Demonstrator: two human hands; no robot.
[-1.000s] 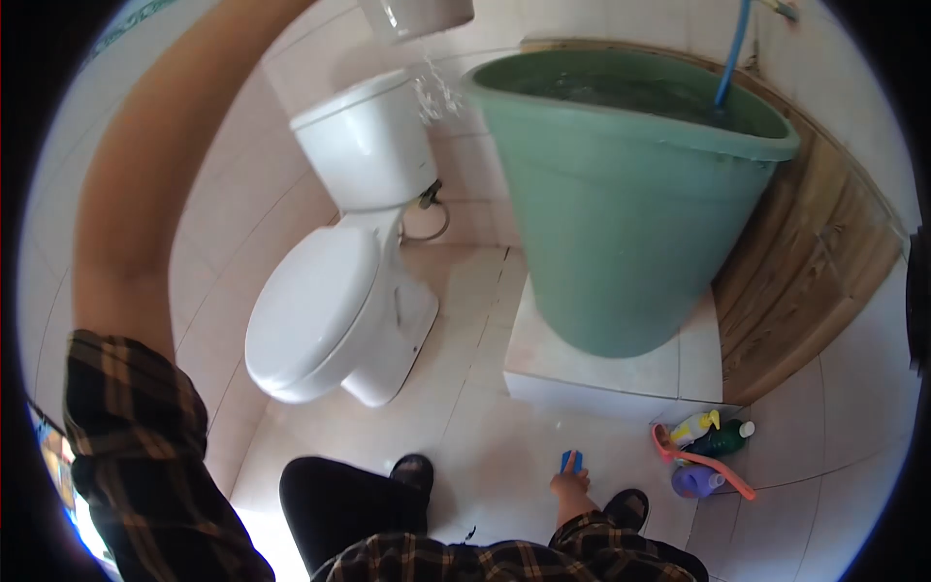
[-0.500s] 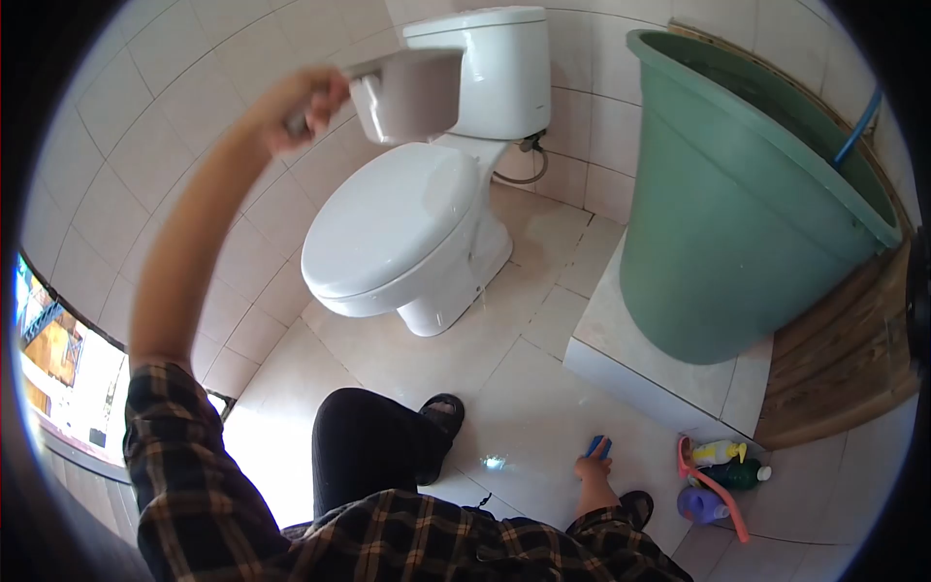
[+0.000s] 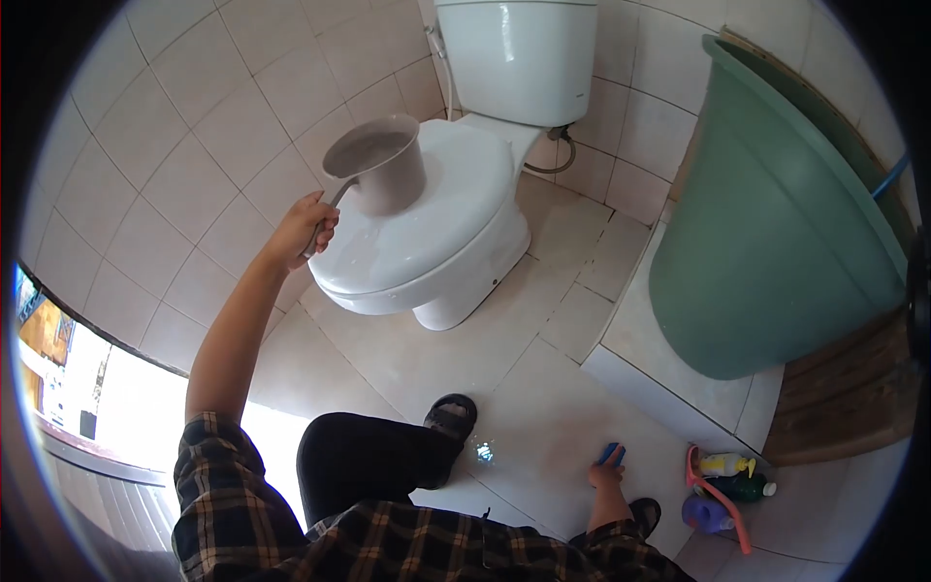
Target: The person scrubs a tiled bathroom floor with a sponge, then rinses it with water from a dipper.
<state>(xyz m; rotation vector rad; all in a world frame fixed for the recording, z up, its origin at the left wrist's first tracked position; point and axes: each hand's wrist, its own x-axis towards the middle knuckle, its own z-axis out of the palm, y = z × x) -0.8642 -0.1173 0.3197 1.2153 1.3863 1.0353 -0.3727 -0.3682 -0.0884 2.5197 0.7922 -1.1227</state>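
Note:
My left hand [image 3: 308, 231] is closed round the handle of a grey-brown water dipper [image 3: 388, 179]. The dipper is over the closed white lid of the toilet [image 3: 427, 223], its open rim facing up towards me; its inside looks shadowed, and I cannot tell whether it touches the lid. Drops of water show on the front part of the lid. Low on the right, my right hand [image 3: 607, 475] grips a small blue object [image 3: 612, 454], perhaps a brush or sponge, above the floor tiles.
A big green tub [image 3: 776, 223] stands on a tiled step [image 3: 669, 373] at right, a blue hose in it. Bottles [image 3: 706, 514] and a pink-handled tool [image 3: 718, 497] lie by the step. A brown panel [image 3: 844, 398] is behind them. A bright doorway is at left.
The dipper in my left hand has come down from in front of the tank to over the lid. Drops now show on the lid. The view has shifted; my right hand still holds the blue object.

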